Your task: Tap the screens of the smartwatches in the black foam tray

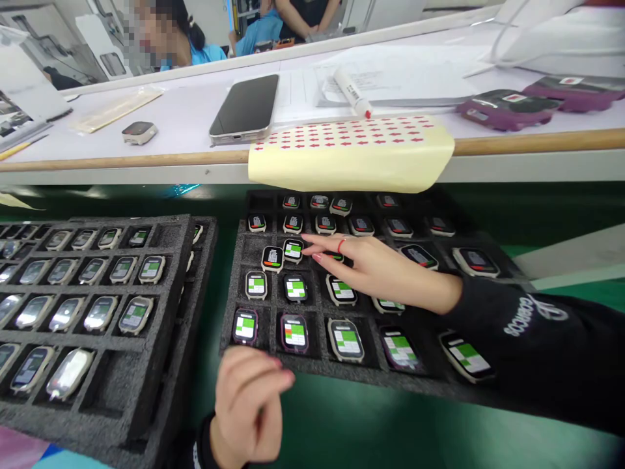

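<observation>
My right hand (pixel 359 260) reaches in from the right over a black foam tray (pixel 312 366), its fingers stretched out. The fingertips are at the right edge of a smartwatch (pixel 293 250) with a green-and-white screen. Against that watch leans another smartwatch (pixel 272 258) showing white text on black; the two sit close together across a compartment wall. My left hand (pixel 251 404) hovers at the tray's near edge, fingers loosely bent and thumb apart, with nothing visible in it. Just beyond it lies a purple-framed watch (pixel 245 326). My right forearm hides part of the tray.
Stacked foam trays (pixel 166 326) of watches stand at the left. Behind runs a bench with a wooden edge (pixel 195 160), holding a phone (pixel 247 107), a marker (pixel 352 92), a yellow arrow-sticker sheet (pixel 349 159), a single watch (pixel 139 132) and purple devices (pixel 510 109). People are beyond the bench.
</observation>
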`<state>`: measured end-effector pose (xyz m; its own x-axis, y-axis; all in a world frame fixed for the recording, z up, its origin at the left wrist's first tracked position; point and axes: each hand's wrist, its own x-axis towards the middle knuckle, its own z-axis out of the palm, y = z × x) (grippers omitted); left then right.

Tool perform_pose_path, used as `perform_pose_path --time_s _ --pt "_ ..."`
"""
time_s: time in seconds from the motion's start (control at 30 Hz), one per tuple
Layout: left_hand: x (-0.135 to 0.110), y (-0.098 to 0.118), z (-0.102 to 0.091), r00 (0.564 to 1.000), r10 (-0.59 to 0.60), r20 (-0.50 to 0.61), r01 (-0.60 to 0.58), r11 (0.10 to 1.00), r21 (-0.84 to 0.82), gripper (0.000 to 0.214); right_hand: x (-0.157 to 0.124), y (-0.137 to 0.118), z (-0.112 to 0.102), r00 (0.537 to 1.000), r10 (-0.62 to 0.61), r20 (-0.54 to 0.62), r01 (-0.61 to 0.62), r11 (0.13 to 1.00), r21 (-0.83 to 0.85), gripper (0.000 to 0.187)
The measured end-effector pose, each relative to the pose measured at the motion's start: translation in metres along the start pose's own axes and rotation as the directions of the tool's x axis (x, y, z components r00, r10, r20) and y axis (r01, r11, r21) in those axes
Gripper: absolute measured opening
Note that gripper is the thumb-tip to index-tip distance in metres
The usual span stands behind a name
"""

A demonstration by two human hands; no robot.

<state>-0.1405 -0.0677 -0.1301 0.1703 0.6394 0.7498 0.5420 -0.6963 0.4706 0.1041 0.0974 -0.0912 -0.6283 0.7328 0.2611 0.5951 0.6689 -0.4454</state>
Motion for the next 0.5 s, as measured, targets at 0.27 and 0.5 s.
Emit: perform_pose_path --time_s 0.27,0.5 --pt "-0.029 0.022 0.041 0.910 0.225 0.349 -0.168 0.968 -0.184 0.031 -0.002 -0.004 0.014 0.991 -0.129 -0.030 0.126 0.990 -0.070 0.056" --pt "-0.037 0.020 0.050 0.892 0.224 0.394 -0.179 0.973 -0.148 0.025 -0.007 0.001 0.015 0.982 -0.179 -0.058 0.172 0.980 -0.098 0.063"
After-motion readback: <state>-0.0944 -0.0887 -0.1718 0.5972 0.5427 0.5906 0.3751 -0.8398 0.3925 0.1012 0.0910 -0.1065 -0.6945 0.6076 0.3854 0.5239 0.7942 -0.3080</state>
